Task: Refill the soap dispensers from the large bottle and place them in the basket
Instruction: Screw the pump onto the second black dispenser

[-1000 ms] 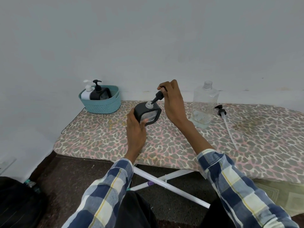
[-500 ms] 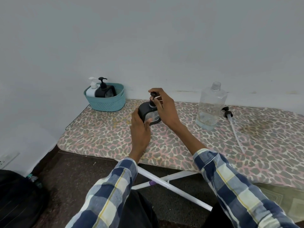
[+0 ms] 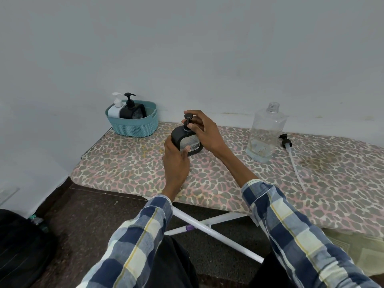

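The black dispenser [image 3: 186, 142] stands upright on the leopard-print ironing board [image 3: 133, 173], close to the middle of the view, its long axis running side to side and its clear window facing the person. Its black pump [image 3: 188, 121] rises straight up from the left part of the top, head uppermost.

The left hand [image 3: 176, 161] grips the dispenser's left end from the near side, fingers wrapped round the edge and the thumb lying on the window. The right hand [image 3: 204, 129] comes in from four o'clock and curls over the top, its fingers and thumb pinching the pump at its collar and stem. Both plaid sleeves reach up from the bottom edge, above the board's white legs [image 3: 216, 231].

At three o'clock from the dispenser stands the large clear bottle [image 3: 266, 134], upright and uncapped, with a little liquid at the bottom. Just right of it its black pump with long tube [image 3: 291, 154] lies on the cover.

Farther off at ten o'clock, against the wall, the teal basket [image 3: 135, 125] holds a white dispenser [image 3: 115, 109] and a second black dispenser [image 3: 133, 112], both upright.
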### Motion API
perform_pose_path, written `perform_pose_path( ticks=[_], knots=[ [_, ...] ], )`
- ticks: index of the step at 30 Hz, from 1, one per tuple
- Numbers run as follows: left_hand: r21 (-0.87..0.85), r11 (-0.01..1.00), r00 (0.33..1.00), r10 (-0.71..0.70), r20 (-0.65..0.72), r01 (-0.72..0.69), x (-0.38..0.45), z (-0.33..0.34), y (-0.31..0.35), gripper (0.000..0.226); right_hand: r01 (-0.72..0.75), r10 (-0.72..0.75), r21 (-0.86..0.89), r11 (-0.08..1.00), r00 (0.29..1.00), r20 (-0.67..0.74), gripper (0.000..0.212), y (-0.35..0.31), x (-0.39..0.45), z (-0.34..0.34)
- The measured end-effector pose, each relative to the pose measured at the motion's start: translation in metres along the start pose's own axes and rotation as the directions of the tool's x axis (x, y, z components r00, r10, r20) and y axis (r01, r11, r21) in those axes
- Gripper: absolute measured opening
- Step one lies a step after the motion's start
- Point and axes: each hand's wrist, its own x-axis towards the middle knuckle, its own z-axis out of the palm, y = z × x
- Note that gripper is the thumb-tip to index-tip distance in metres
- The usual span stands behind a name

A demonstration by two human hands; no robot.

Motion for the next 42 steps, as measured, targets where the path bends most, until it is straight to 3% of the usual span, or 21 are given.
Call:
perform_pose_path(
  ticks=[15,22,28,35,42],
  knots=[
    [0.015,1.0,1.0,-0.024,0.004,0.024,-0.001,-0.002,0.005,0.062,-0.071,0.07,-0.056,0.996,0.997,-0.015,0.023,0.004,0.002,0.002],
    [0.019,0.999,0.999,-0.042,0.018,0.041,0.0,-0.001,0.005,0.062,-0.123,0.126,-0.059,0.991,0.991,0.043,0.037,0.004,0.004,-0.006],
    [0.006,0.997,0.997,-0.079,0.027,0.079,0.0,-0.001,0.005,0.06,-0.108,0.111,-0.137,0.985,0.994,0.016,0.03,0.003,0.008,0.001],
    [-0.052,0.996,0.997,-0.073,0.022,0.074,0.0,-0.004,0.005,0.051,-0.136,0.132,-0.12,0.983,0.99,-0.045,0.036,0.0,0.012,0.004],
    [-0.054,0.995,0.996,-0.083,0.023,0.084,0.0,-0.005,0.006,0.048,-0.102,0.105,-0.19,0.977,0.994,0.006,0.035,0.002,0.011,0.005]
  ],
)
